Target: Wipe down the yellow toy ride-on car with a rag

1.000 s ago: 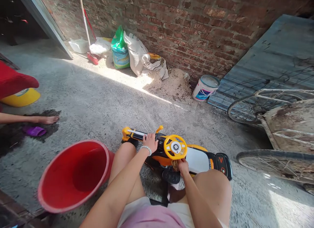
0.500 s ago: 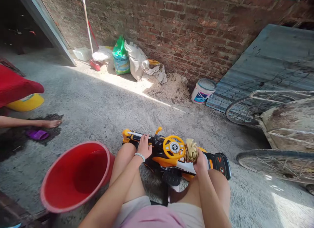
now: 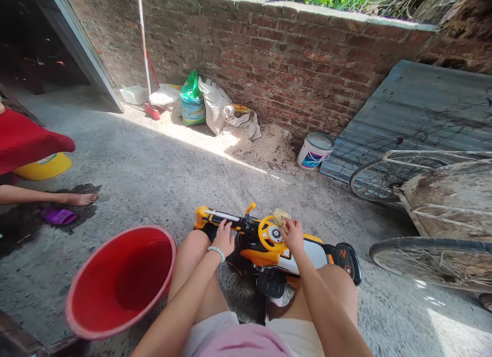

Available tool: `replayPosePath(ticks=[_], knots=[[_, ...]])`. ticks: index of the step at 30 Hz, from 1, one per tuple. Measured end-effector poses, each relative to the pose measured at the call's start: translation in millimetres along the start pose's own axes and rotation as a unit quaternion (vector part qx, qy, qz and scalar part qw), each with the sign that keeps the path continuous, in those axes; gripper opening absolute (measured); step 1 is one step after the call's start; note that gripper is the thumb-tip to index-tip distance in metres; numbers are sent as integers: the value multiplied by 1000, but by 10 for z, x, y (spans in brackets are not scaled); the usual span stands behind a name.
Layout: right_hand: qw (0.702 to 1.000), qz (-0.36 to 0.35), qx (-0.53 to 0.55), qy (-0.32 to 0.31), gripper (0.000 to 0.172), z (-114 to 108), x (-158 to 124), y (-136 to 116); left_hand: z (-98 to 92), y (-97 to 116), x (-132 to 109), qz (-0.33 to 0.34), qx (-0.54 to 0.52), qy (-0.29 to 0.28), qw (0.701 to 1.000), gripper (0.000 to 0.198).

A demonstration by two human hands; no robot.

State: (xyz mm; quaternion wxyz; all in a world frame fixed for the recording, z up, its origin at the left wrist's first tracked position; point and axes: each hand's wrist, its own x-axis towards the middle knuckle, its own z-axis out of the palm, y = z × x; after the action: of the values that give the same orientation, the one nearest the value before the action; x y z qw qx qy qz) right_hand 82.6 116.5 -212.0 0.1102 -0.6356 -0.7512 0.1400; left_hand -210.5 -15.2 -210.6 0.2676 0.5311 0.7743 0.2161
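Between my knees stands a yellow and black ride-on toy excavator [image 3: 255, 257] with a yellow steering wheel [image 3: 264, 242]. My left hand [image 3: 224, 240], with a beaded bracelet at the wrist, holds the toy's front arm, fingers over the bar and thumb on the near side. A crumpled tan cloth [image 3: 281, 218] is bunched in the closed fingers of my right hand [image 3: 293, 237]. This cloth lies against the upper right part of the steering wheel. To my left is a large red tub [image 3: 90, 290] with some liquid in its bottom.
Another person's bare foot [image 3: 82, 198] rests near a purple slipper [image 3: 58, 216] on wet concrete. Sacks [image 3: 215, 105], spilled grain [image 3: 265, 146] and a paint bucket [image 3: 315, 151] line the brick wall [image 3: 265, 64]. At right stands a wheeled cart [image 3: 442, 198].
My right hand has moved left with the cloth, from the seat side onto the steering wheel. My left hand stays on the toy's front arm. The camera has tilted up slightly.
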Motion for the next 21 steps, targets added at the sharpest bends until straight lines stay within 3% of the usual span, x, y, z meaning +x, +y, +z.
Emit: replayPosePath(ticks=[3, 6, 11, 15, 18, 21], knots=[[995, 79, 50, -19, 51, -44, 64, 278, -57, -67, -39, 3, 13, -3, 1000, 61], [992, 110, 61, -16, 52, -94, 105, 273, -116, -136, -70, -2, 25, -1, 1000, 59], [996, -18, 57, 64, 51, -112, 86, -322, -171, -201, -111, -8, 26, -2, 1000, 56], [992, -122, -14, 7, 39, 37, -158, -820, -160, -239, -133, 2, 23, -1, 1000, 57], [983, -166, -52, -53, 33, 133, -371, -914, -132, -284, -122, 16, 2, 15, 1000, 57], [983, -166, -3, -79, 28, 102, -408, -845, -111, -323, -80, 28, -58, 34, 997, 53]])
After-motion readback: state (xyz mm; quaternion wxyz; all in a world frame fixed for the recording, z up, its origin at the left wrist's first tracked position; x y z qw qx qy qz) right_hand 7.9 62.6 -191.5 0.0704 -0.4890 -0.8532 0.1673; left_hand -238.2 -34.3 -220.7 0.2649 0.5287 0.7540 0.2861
